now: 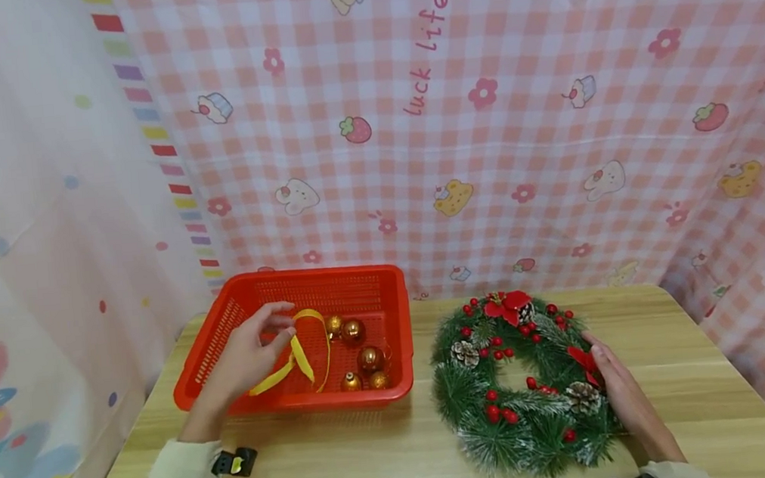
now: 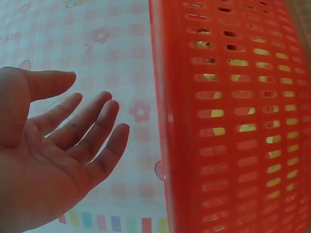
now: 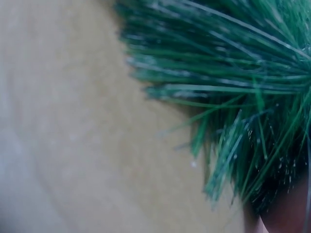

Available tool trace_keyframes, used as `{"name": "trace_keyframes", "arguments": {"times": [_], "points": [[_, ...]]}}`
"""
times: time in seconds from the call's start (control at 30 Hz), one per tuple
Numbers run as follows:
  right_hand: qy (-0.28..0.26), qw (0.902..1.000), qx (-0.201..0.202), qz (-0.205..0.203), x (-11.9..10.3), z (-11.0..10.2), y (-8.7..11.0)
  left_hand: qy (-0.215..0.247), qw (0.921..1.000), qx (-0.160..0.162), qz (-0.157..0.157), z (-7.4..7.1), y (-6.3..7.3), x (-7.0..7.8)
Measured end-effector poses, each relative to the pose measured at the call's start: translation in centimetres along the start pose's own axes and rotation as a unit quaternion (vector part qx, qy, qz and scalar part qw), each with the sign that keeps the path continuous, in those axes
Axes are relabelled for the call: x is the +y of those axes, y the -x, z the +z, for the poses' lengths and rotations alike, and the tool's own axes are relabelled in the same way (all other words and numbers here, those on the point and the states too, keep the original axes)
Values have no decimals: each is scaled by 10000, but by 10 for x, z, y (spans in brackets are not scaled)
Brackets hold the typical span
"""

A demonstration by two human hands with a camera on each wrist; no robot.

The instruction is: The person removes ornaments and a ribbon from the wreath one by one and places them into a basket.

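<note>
In the head view a green Christmas wreath [image 1: 503,441] with red berries, pinecones and red flowers lies flat on the table. My right hand [image 1: 632,399] rests along its right outer edge, fingers fairly straight; the thumb is hidden. The right wrist view has blurred green needles [image 3: 209,63] close up. My left hand [image 1: 249,357] hovers over the left part of a red plastic basket [image 1: 322,404], next to a yellow ribbon [image 1: 303,360]. From the left wrist, the left hand [image 2: 63,136] appears loosely curved with nothing in it, beside the basket's slotted wall [image 2: 214,145].
Several shiny gold and copper balls [image 1: 370,359] lie in the right part of the basket. The wooden table [image 1: 347,462] carries both basket and wreath. Behind it hangs a pink checked cloth [image 1: 383,170], with a white printed curtain [image 1: 69,244] on the left.
</note>
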State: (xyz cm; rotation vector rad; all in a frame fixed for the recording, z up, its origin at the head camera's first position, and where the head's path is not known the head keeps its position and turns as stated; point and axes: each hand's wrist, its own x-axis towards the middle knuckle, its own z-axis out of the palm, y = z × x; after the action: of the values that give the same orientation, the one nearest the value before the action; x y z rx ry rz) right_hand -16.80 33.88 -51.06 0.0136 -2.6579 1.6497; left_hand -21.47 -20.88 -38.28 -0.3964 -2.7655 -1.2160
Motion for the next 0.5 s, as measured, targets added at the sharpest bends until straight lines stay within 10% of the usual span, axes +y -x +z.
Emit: {"name": "trace_keyframes", "arguments": {"times": [0.3,0.5], "points": [[-177,9994,111,-277,0,-11,8,-870,9938,453,526,12,10,-2],[1027,9826,926,-1236,-7,-22,17,-1894,9732,1004,832,19,22,-6]]}}
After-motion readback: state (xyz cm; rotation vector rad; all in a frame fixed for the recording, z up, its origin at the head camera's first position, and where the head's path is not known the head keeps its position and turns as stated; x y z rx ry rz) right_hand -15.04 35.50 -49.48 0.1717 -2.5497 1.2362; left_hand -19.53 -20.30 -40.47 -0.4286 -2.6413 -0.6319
